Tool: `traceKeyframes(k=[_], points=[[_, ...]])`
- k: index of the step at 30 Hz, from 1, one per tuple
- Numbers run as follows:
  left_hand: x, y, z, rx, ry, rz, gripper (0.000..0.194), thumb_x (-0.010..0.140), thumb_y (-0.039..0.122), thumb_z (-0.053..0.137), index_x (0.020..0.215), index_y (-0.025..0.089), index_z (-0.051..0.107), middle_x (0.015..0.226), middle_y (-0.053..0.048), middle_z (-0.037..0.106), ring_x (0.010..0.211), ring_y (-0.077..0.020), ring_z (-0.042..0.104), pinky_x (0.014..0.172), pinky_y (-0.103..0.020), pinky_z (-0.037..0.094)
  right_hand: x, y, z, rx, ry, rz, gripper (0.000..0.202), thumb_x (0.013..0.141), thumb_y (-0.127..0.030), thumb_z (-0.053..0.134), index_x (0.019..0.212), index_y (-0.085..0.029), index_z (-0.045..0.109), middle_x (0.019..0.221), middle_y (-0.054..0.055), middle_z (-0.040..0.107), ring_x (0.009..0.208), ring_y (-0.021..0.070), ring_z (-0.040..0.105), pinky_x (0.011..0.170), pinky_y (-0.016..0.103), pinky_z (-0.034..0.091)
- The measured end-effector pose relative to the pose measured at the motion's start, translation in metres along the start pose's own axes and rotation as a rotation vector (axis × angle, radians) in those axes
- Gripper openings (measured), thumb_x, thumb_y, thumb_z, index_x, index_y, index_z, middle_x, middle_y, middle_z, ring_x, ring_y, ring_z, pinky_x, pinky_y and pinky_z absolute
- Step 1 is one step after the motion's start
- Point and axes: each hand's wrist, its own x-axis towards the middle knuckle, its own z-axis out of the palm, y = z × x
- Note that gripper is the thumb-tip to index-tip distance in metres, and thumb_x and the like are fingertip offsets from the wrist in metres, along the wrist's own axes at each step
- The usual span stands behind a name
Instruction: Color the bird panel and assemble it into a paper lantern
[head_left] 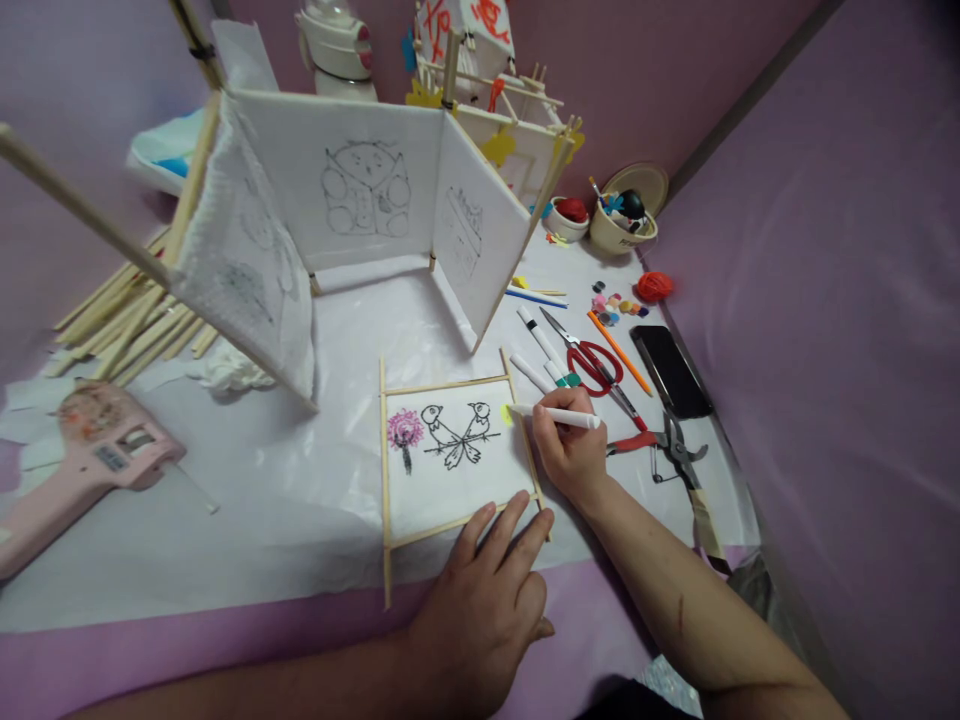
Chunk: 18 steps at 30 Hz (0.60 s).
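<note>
My right hand (576, 455) is closed round a white felt-tip marker (566, 414), its tip touching a small yellow patch (506, 413) at the panel's right edge. The white panel (442, 500) lies flat in a frame of thin wooden sticks (385, 500). It bears two black-outlined birds (459, 432) on a branch and a pink flower-like shape (406, 428) with a black stem. With fingers spread, my left hand (495, 580) rests on the frame's lower right edge and holds nothing.
A standing three-sided panel screen (375, 170) rises behind the frame. Red-handled scissors (592, 362), pruning shears (679, 460) and a black phone (670, 370) lie at right. A pink glue gun (97, 460) and wooden sticks (127, 320) lie at left.
</note>
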Motion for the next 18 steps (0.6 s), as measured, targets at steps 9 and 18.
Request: traceKeyframes(k=[9,18], points=[[0.0003,-0.0005,0.0008,0.011,-0.001,0.002,0.030,0.096,0.046,0.058,0.089,0.017,0.058,0.155,-0.012,0.042,0.152,-0.0349,0.017,0.119,-0.052,0.003,-0.0006,0.0011,0.0007,0.005,0.023,-0.021,0.012,0.091,-0.021,0.058,0.082,-0.022,0.050,0.070,-0.004,0.051,0.055,0.0108,0.047,0.053,0.025,0.039],[0.0004,0.0007,-0.0010,0.012,-0.014,-0.006,0.030,0.095,0.047,0.061,0.090,0.017,0.061,0.154,-0.012,0.044,0.150,-0.0355,0.022,0.118,-0.053,0.013,-0.0015,-0.0005,-0.0007,0.009,0.023,0.006,0.014,0.091,-0.024,0.057,0.080,-0.023,0.048,0.069,-0.003,0.051,0.055,0.0118,0.046,0.052,0.026,0.037]])
